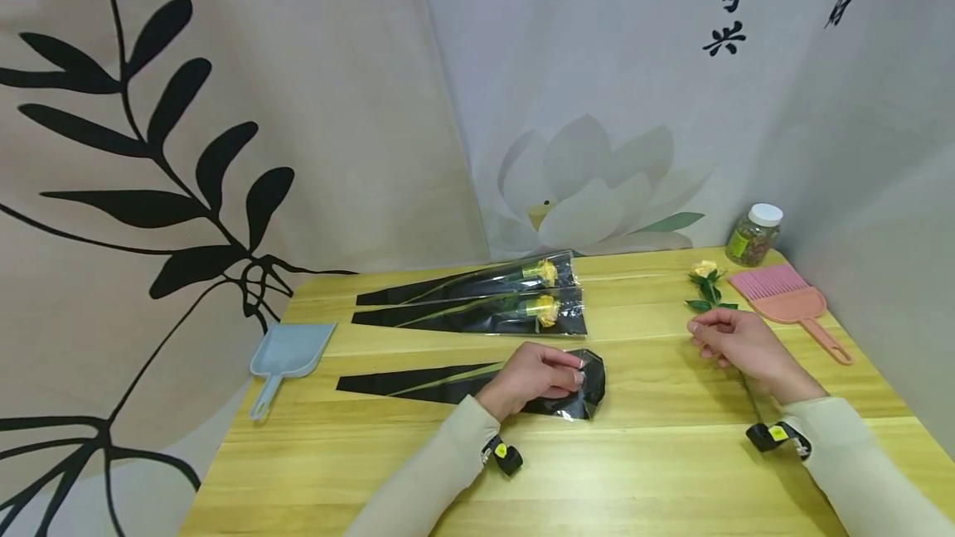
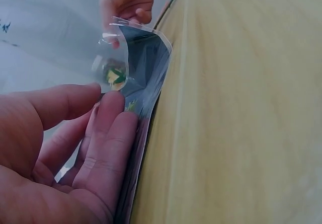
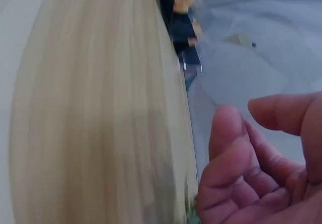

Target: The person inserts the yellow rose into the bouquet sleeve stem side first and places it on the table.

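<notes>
My left hand (image 1: 533,379) pinches the clear film of a black-backed flower sleeve (image 1: 440,384) near its wide end. A green stem (image 1: 418,389) lies inside that sleeve; its upper part is hidden by the hand. In the left wrist view, the thumb and fingertips (image 2: 115,100) meet at the film's edge. My right hand (image 1: 749,346) is over the stem (image 1: 749,400) of a yellow rose (image 1: 705,272) on the right of the table. The right wrist view shows the thumb (image 3: 274,114) apart from loosely bent fingers (image 3: 226,128), with nothing between them.
Two sleeves, an upper one (image 1: 462,282) and a lower one (image 1: 455,313), each hold a yellow rose at the back. A blue dustpan (image 1: 294,350) lies left. On the right are a pink brush (image 1: 791,302) and a white-lidded jar (image 1: 753,236). Cloth hangs behind the wooden table (image 1: 597,479).
</notes>
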A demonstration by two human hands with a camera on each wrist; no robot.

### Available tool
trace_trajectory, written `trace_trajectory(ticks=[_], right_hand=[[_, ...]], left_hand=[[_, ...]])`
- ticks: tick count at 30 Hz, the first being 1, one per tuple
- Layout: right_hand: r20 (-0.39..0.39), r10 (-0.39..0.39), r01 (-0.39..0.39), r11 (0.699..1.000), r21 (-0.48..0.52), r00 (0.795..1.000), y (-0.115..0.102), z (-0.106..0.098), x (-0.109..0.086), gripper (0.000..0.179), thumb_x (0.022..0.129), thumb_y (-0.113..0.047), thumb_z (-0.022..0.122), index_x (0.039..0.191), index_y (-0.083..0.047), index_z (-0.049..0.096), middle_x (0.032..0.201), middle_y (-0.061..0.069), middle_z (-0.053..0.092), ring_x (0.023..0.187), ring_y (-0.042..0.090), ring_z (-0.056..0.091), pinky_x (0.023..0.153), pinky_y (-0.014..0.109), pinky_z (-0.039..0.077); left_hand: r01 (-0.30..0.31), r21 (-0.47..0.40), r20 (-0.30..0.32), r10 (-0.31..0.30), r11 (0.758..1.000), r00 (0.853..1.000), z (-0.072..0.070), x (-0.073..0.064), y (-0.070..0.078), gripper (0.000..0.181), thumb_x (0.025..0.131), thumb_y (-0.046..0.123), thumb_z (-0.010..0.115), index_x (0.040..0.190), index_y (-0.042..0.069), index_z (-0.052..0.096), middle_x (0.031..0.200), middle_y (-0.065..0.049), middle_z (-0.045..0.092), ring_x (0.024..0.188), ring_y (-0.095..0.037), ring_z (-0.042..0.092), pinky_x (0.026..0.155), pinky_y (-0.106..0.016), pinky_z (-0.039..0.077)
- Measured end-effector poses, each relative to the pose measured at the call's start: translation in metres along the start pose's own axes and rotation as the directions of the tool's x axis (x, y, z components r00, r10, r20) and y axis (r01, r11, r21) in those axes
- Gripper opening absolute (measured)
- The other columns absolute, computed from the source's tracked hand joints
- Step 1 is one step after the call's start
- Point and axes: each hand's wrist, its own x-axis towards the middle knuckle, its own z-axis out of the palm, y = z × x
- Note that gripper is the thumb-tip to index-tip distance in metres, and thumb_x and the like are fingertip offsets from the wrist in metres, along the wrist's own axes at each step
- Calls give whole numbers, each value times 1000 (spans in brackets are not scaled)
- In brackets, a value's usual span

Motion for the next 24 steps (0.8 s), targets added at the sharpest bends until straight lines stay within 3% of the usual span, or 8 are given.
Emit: trace_trajectory(ticks=[6, 11, 17, 24], right_hand=[[-74, 8, -11, 999, -44, 997, 12, -21, -6, 46, 110, -32, 60, 131, 9, 59, 91, 2, 74, 73, 11, 65, 57, 29, 55], [-85, 39, -46, 995, -84, 996, 25, -35, -9, 52, 109, -32, 60, 137, 12, 54, 92, 4, 71, 74, 11, 65, 57, 30, 56], [-23, 114, -116, 986, -117, 993, 36, -44, -16, 54, 108, -31, 62, 138, 13, 49, 88, 5, 67, 69, 11, 62, 54, 28, 55], [63, 162, -152, 979, -134, 985, 33, -39, -21, 54, 104, -30, 70, 134, 10, 50, 78, 4, 63, 60, 12, 58, 51, 28, 53]], left_hand=[[5, -16, 2, -5, 1000, 1000, -1, 0, 1, 22, 90, 5, 83, 112, 7, 82, 101, -9, 82, 86, -17, 78, 83, -37, 67], [8, -23, 10, -8, 1000, 1000, -2, 0, 0, 21, 91, 5, 81, 113, 6, 82, 101, -8, 81, 87, -17, 79, 83, -37, 67], [12, -13, 45, -12, 1000, 999, -3, 2, 0, 21, 93, 7, 80, 115, 7, 81, 100, -5, 81, 89, -16, 79, 84, -37, 67], [3, -7, 49, -3, 1000, 999, -5, 4, -2, 21, 94, 6, 79, 115, 7, 81, 100, -5, 80, 88, -16, 79, 83, -37, 67]])
